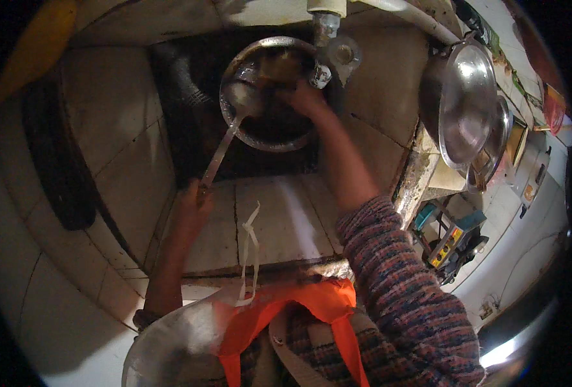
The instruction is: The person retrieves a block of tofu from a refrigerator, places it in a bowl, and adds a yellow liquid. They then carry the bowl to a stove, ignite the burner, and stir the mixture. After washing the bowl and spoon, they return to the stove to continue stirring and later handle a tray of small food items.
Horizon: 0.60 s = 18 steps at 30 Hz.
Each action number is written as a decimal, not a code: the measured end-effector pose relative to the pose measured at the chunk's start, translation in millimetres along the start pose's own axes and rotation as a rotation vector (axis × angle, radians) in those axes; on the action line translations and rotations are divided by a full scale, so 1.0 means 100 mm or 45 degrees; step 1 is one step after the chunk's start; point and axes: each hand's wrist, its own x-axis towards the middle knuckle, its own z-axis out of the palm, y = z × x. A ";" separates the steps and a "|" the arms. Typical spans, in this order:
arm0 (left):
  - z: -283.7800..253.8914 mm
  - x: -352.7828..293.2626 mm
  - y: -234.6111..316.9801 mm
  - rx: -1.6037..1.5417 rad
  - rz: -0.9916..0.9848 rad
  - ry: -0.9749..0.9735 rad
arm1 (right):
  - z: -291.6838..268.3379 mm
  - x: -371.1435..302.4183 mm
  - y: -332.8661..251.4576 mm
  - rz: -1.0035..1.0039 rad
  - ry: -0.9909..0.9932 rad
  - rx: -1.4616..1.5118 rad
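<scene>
My left hand [194,205] is closed round the handle end of a long metal ladle [220,153]. The ladle slants up and right, its round head over the left side of a round metal basin [274,147]. That basin sits on the dark floor of a tiled sink, beneath a tap [326,29]. My right hand [304,100] reaches into the basin from the right, beside the tap's pale lower end. Its fingers are lost in shadow, so whether they hold anything is unclear. The basin's contents look dark and cannot be made out.
Shiny metal bowls [468,106] stand to the right of the sink. Beyond them is a small stove-like appliance [455,238]. A large metal vessel [182,338] is near my body at lower left, beside my orange apron [328,300]. A pale cord [250,248] hangs above the sink's near side.
</scene>
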 end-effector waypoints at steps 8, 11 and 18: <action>-0.20 -0.18 0.30 0.252 -0.119 -0.092 | -0.13 0.18 -0.53 0.092 0.583 0.259; -0.16 -0.21 0.20 0.017 -0.136 -0.148 | -0.43 -0.36 -0.97 -0.212 0.788 0.230; -0.16 -0.21 0.01 -0.189 -0.160 -0.259 | -0.93 -0.24 -0.89 0.107 0.104 0.219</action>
